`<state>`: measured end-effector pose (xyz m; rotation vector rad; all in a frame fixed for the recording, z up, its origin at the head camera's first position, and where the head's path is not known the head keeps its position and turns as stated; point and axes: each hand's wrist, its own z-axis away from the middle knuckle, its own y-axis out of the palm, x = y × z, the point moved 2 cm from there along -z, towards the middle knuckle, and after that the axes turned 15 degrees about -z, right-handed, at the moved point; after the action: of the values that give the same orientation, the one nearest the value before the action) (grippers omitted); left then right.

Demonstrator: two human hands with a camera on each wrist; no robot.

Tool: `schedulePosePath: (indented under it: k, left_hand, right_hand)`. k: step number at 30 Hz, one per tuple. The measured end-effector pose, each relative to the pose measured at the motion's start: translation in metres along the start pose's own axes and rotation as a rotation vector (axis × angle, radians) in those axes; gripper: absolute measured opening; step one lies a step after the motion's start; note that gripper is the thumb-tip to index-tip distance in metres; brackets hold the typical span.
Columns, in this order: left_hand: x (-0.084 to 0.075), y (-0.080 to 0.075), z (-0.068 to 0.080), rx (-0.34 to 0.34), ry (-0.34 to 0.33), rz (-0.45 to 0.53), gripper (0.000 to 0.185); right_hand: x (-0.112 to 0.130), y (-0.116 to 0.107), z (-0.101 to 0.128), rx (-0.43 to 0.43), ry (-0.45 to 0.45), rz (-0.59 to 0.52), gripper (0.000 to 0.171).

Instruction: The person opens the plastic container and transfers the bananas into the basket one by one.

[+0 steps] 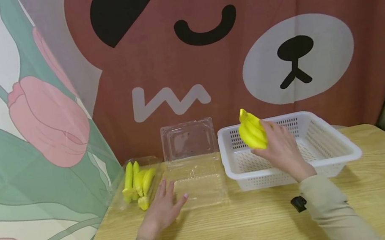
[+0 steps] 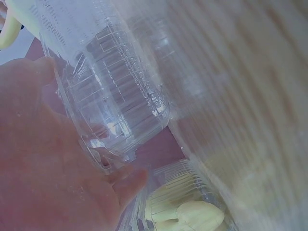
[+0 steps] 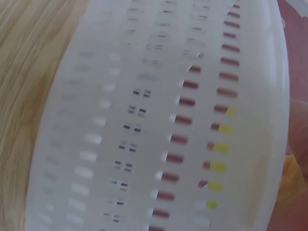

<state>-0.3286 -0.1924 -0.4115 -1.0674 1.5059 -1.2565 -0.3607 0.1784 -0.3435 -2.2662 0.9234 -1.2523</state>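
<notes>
**Overhead: bananas over basket, clamshell on desk**

Right hand [image 1: 282,150] grips a bunch of yellow bananas [image 1: 252,130], fingers curled round its lower side, stem end up. Bunch is held in the air over the left rear part of a white perforated basket [image 1: 335,142], not resting in it. Basket sits on the wooden desk [image 1: 383,193], right of centre. Right wrist view shows only the basket's slotted wall [image 3: 159,120] close up, with yellow showing through the slots; the grip itself cannot be made out there.

Left hand [image 1: 162,209] lies flat on the desk, fingers straight and spread, holding nothing. Fingertips touch the front left edge of an open clear plastic clamshell box [image 1: 197,179], whose lid stands upright at the back. Left wrist view confirms the ribbed clear plastic [image 2: 115,96] against the palm side of the hand [image 2: 43,168].

Just left of the clamshell, a second clear container [image 1: 139,168] holds another bunch of bananas [image 1: 138,183], lying with tips toward the back.

Behind the desk: a bear-face curtain [image 1: 240,43]; a tulip-print cloth [image 1: 15,125] on the left.
</notes>
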Motion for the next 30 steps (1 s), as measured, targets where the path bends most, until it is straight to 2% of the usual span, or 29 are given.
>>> schedulePosePath:
  k: [19,30]
  left_hand:
    - [-0.001,-0.001,0.001,0.009,-0.006,0.012,0.081]
    - [0.0,-0.001,0.001,0.017,-0.009,0.015,0.082]
  right_hand:
    - [-0.033,-0.025,0.007,0.025,0.039,0.054,0.09]
    - [-0.043,-0.028,0.011,0.071,0.07,0.059,0.093]
